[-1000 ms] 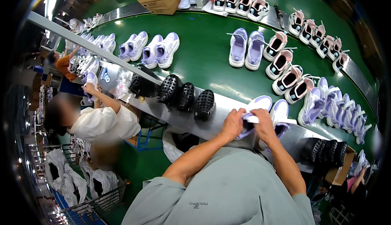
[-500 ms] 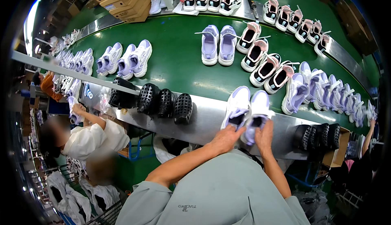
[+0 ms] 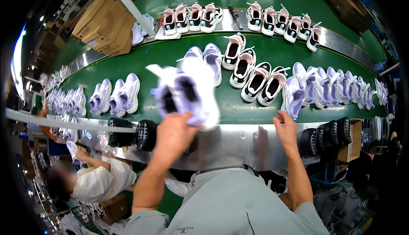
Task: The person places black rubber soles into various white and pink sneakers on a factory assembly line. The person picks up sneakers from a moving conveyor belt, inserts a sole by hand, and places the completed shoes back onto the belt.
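Observation:
My left hand [image 3: 172, 138] grips a pair of white and lilac sneakers [image 3: 185, 94], blurred by motion, and holds them up above the near edge of the green conveyor belt [image 3: 238, 109]. Empty, my right hand [image 3: 286, 130] rests on the steel rim of the belt with its fingers loosely spread, close to a lilac sneaker [image 3: 293, 95]. Pink, white and black sneakers [image 3: 251, 73] stand just beyond on the belt.
Several lilac sneaker pairs [image 3: 115, 98] lie on the belt at left and more at right [image 3: 341, 88]. Black shoe lasts [image 3: 147, 135] hang along the steel rim, others at right [image 3: 328, 135]. A seated person in white [image 3: 96, 179] works at lower left. Cardboard boxes [image 3: 108, 20] stand far left.
My left hand has lifted the lilac pair off the belt edge and swung it up and left. My right hand has let go and moved right onto the rim.

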The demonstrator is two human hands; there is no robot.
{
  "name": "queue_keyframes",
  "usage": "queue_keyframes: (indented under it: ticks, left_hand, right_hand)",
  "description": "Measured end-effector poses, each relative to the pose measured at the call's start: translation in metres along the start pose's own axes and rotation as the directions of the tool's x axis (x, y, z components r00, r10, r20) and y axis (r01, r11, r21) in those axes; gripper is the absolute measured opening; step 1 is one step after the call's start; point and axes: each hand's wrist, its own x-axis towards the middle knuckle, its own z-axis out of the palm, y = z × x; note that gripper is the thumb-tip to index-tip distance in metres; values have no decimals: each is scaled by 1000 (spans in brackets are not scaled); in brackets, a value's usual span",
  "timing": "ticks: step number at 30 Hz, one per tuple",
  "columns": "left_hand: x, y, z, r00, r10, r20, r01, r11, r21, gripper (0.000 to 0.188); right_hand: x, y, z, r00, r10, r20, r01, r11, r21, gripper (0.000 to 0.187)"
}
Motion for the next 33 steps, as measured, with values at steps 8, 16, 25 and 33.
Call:
queue_keyframes:
  ticks: [8,16,25,33]
  left_hand:
    - [71,-270,69,995,-91,28,78,944,322,35]
    - [97,-222,83,966,-252,50,172,782,600,49]
    - [196,-83,152,972,-88,217,66,992,106,59]
    - [191,-57,95,980,66,190,-70,997,16,37]
  right_hand:
    - [94,-69,118,966,-171,196,258,555,-791,73]
    - [174,20,65,871,-481,97,292,349,-890,37]
    - [199,-101,203,948,-252,194,315,667,-676,74]
    - [264,-45,154,917,-309,252,371,426,-825,47]
